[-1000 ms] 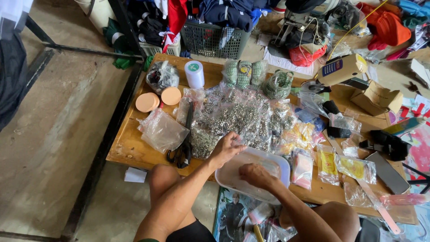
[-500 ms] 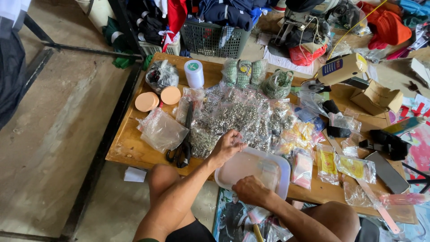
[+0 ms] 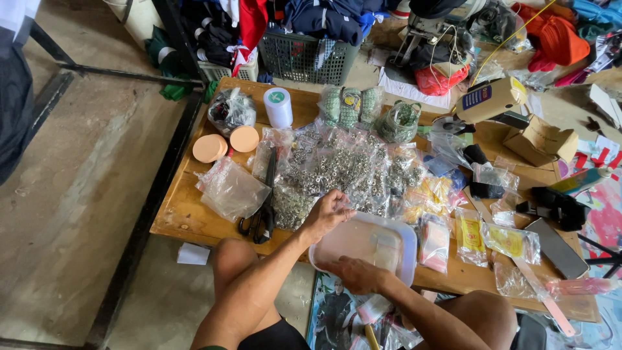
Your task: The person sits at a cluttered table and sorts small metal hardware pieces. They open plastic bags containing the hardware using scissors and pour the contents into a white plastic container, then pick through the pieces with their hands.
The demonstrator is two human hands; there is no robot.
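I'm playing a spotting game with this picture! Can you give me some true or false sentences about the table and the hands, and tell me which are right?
1. The left hand reaches into the bags of small metal rings. True.
2. The right hand holds the black scissors. False: it grips the near rim of the clear plastic tub; the scissors lie untouched.
3. A white tape roll stands upright on the wooden table. True.
4. The tub is full of rings. False: it looks nearly empty.
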